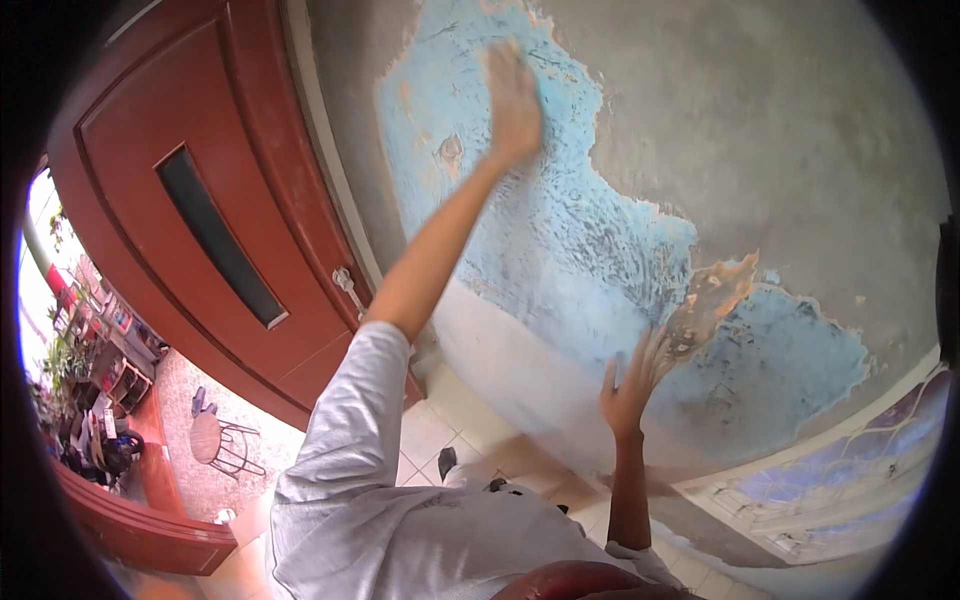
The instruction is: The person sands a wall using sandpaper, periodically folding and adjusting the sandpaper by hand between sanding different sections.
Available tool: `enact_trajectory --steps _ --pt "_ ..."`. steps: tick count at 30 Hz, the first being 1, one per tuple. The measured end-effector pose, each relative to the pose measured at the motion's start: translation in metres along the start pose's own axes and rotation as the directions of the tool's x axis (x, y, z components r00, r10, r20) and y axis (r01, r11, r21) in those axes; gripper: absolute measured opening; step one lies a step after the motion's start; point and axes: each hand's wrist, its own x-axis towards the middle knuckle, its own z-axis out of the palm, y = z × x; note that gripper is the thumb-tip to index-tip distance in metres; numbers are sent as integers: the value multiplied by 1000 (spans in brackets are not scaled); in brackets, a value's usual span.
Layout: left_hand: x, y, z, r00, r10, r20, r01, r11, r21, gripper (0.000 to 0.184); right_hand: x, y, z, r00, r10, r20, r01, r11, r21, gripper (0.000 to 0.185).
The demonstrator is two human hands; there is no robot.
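Observation:
My left hand [515, 112] is raised high against the wall, over a light-blue patch [560, 220] where the grey surface has come away. It is stretched out flat with the fingers pointing up, its fingertips smeared by motion, and I see nothing held in it. Lower down and to the right, my right hand [627, 400] rests at the wall with thumb and fingers spread, and it holds nothing. Just beside its fingertips is a bare brownish spot [710, 300] with a ragged orange edge. Dark scuff marks cover much of the blue.
Grey wall [760, 130] surrounds the patch. On the left a red-brown door [150, 110] with a dark glass strip and a handle [345, 280] stands ajar. Through the doorway are a round stool [207, 440] and several plants. A patterned translucent panel [850, 480] lies at lower right.

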Motion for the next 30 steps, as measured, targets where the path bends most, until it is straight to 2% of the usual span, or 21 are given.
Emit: enact_trajectory --steps 2,5,7,9,12,13,15,17,18,20,22,24,25,27,29,30 --pt "43 -34 -11 991 -48 -126 43 998 -39 66 1 -4 -3 1000 -13 -1 13 1000 6 82" --pt "6 -10 -1 985 -69 -160 60 996 -59 63 13 -22 -3 998 -54 14 54 998 -16 78" --pt "-73 5 28 992 -40 -120 46 998 47 62 19 -34 0 997 -73 -11 73 997 6 77" --pt "-143 15 30 997 -21 72 23 999 -26 62 25 -42 3 996 -93 -19 93 996 1 77" --pt "-126 -15 5 990 50 128 -43 997 -62 60 27 -51 0 995 -99 -20 99 995 -33 76" --pt "-96 -36 -7 991 72 115 -82 993 81 62 27 -53 0 996 -91 -7 90 994 -55 76" --pt "-19 -81 -32 997 -75 -32 76 997 4 63 30 -54 6 995 -97 -28 97 995 -23 75" --pt "29 -112 -56 987 -137 -80 131 988 -79 63 30 -62 16 995 -98 -34 98 995 4 74" --pt "21 -118 -57 986 -151 -75 145 986 -80 63 38 -69 24 993 -110 -44 111 993 26 73" --pt "7 -124 -51 997 -44 -65 42 998 -40 63 50 -85 40 991 -121 -51 123 991 55 72" --pt "-64 -108 -34 999 -24 -24 25 997 75 62 62 -105 58 982 -167 -84 172 983 58 71" --pt "-132 -104 -30 991 -84 100 85 996 -7 60 69 -123 76 982 -169 -78 175 982 72 71" --pt "-126 -116 -32 993 -71 92 73 997 -17 60 75 -130 85 983 -168 -76 173 982 76 71" --pt "-116 -143 -43 993 43 110 -62 983 170 61 80 -140 96 982 -178 -66 182 982 58 72" --pt "-50 -156 -76 993 -67 94 59 994 90 62 86 -150 108 983 -179 -39 181 982 55 73" --pt "-15 -179 -89 995 -96 38 92 992 84 62 89 -154 114 985 -169 -46 170 985 19 74"
